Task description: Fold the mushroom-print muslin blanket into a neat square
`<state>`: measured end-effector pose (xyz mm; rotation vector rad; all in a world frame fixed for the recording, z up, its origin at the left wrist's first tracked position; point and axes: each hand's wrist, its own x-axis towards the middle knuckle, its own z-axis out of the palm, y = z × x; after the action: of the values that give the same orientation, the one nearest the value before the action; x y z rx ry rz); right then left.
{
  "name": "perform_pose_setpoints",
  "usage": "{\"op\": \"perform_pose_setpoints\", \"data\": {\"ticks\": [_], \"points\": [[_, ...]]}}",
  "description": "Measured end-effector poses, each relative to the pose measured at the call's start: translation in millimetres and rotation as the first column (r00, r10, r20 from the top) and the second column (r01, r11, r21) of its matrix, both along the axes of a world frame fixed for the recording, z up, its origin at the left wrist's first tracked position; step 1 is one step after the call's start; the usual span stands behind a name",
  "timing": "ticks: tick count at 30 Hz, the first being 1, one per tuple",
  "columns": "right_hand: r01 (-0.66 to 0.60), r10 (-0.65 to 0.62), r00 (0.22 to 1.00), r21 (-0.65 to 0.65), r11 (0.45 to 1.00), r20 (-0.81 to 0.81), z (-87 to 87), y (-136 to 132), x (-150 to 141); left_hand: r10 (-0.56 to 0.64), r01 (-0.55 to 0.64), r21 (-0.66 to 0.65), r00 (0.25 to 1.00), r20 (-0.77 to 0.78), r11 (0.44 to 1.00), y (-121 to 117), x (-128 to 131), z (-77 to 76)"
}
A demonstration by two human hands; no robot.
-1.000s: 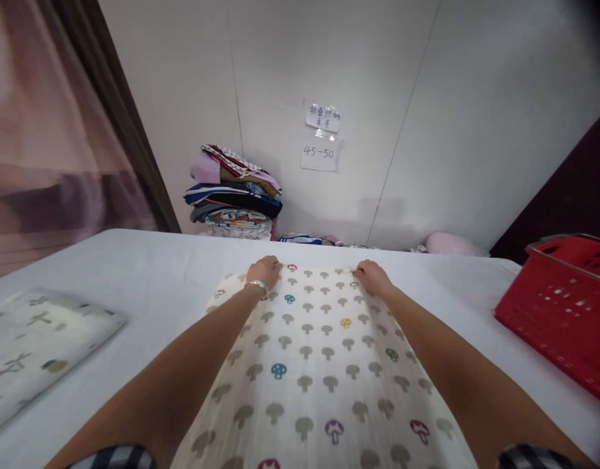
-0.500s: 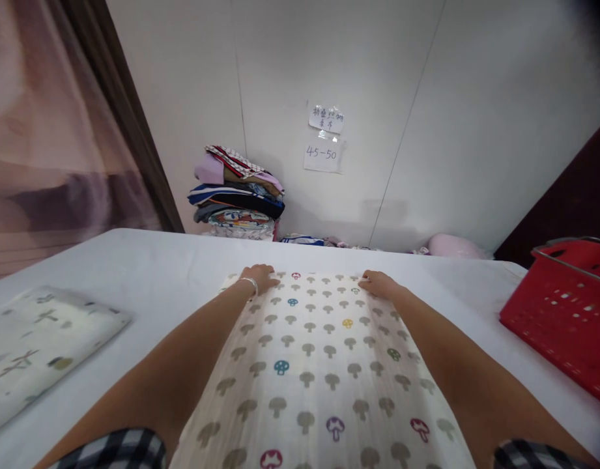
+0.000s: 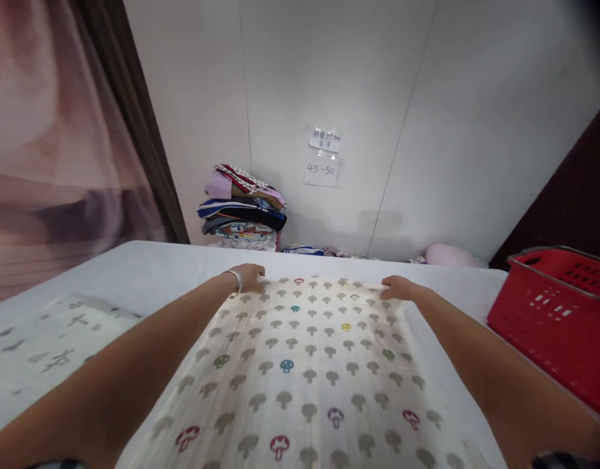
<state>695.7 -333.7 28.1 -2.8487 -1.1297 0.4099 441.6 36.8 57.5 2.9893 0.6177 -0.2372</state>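
Note:
A white cloth (image 3: 319,365) printed with grey and coloured mushrooms stretches over the table from its far side toward me. At the cloth's far left corner, my left hand (image 3: 249,278), with a bracelet at the wrist, is closed on the edge. My right hand (image 3: 397,288) pinches the far right corner. Between the two hands the far edge runs fairly straight. Some ripples show along the cloth's length, and its near end runs out of view.
Another patterned cloth (image 3: 50,345) lies on the white-covered table (image 3: 182,264) at left. A red plastic basket (image 3: 548,319) stands at right. Behind the table are a stack of folded fabrics (image 3: 243,212), a pink bundle (image 3: 451,255) and paper notes (image 3: 322,171) on the wall.
My hands have moved farther apart, the left going left and the right going right. The mushroom cloth now spreads wider. The view has shifted slightly.

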Motion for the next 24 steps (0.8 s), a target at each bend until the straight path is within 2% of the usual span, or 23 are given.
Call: {"op": "perform_pose_setpoints", "data": {"ticks": [4,8,11,15,17,20,24], "points": [[0.011,-0.010,1.000,0.047,0.999,-0.018,32.1,-26,-21,-0.056,0.064,0.128,0.996,-0.066,0.990,-24,-32,36.7],[0.027,-0.020,0.998,0.107,0.994,-0.063,61.1,-60,-47,-0.102,0.104,0.203,0.995,-0.021,0.974,-52,-78,72.0],[0.021,0.010,0.989,0.208,0.978,-0.147,84.7,-88,-68,-0.131,0.124,0.187,0.991,0.023,0.975,-74,-119,97.5],[0.043,0.032,0.979,0.359,0.932,-0.200,118.2,-123,-99,-0.137,0.132,0.096,0.989,0.050,0.987,-107,-173,128.3],[0.039,0.042,0.979,0.388,0.921,-0.199,131.2,-137,-116,-0.141,0.140,0.030,0.989,0.042,0.990,-125,-196,139.5],[0.037,0.031,0.983,0.360,0.932,-0.181,143.4,-155,-143,-0.143,0.143,-0.030,0.990,-0.001,0.989,-148,-223,148.5],[0.085,0.033,0.965,0.432,0.898,-0.260,150.6,-174,-181,-0.118,0.119,0.119,0.993,-0.013,0.986,-157,-245,148.4]]}}
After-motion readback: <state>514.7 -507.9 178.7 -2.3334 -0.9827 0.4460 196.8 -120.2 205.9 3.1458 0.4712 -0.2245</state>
